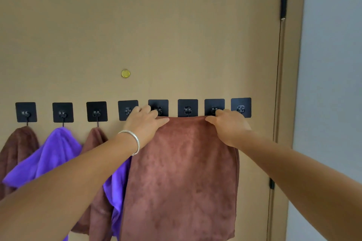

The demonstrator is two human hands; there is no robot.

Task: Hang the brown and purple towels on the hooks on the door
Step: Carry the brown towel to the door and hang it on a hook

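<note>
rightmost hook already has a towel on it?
No, the rightmost hook is bare; the brown towel spreads left of it.

Plush brown towel [182, 172], matt door [156, 25], black plastic hooks [187, 108].

We have a single head-worn view, looking straight ahead from close range at the flat tan door [176, 35] and its row of black square adhesive hooks [187, 108] across the middle. Both forearms reach up into it from the lower corners, and the wide lens bows the door's hinged right edge [279, 103].
</note>
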